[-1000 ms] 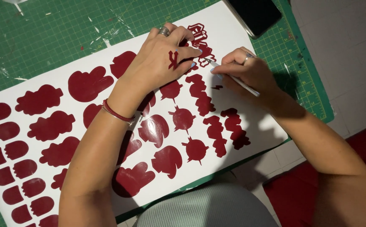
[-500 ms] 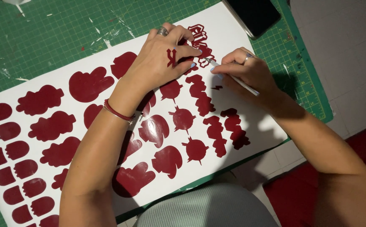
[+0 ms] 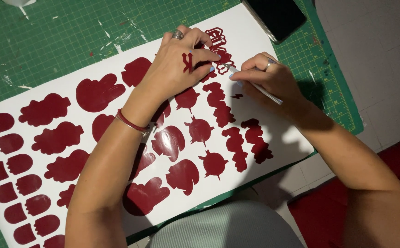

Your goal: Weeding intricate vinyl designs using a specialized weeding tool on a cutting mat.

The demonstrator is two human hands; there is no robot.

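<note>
A white backing sheet (image 3: 264, 41) covered with several dark red vinyl cut shapes lies on a green cutting mat (image 3: 62, 36). My left hand (image 3: 177, 69) presses flat on the sheet near its top, with a small red vinyl scrap (image 3: 187, 62) stuck to its back and a ring on one finger. My right hand (image 3: 269, 80) grips a thin white weeding tool (image 3: 257, 87), its tip at a red outlined design (image 3: 219, 43) just beyond my left fingertips. A red bracelet (image 3: 133, 123) circles my left wrist.
A black phone (image 3: 278, 16) lies on the mat's top right corner. The mat's ruled edge (image 3: 337, 92) meets a pale tiled floor on the right. A tiny red offcut (image 3: 236, 96) sits on the sheet. A red cloth (image 3: 310, 211) lies at the lower right.
Both hands stay in nearly the same place; the right hand's tool tip shifts slightly at the outlined design.
</note>
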